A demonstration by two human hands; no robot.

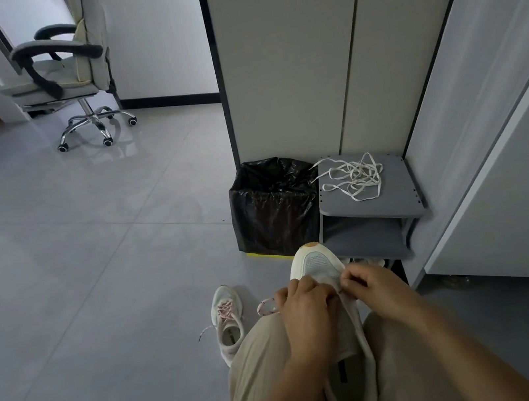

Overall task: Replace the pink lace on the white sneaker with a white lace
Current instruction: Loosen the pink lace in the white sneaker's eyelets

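The white sneaker [318,263] lies toe-out on the person's lap. The left hand [305,311] curls over its lacing, a pink lace [266,307] looping out beside it, while the right hand [374,290] pinches the upper. The white lace [354,177] lies tangled on a grey shelf [344,210] ahead.

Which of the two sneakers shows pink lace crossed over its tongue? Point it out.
The floor sneaker, left of the person's knee: pink lace criss-crosses its tongue. The lap sneaker, held by left hand and right hand, shows none.
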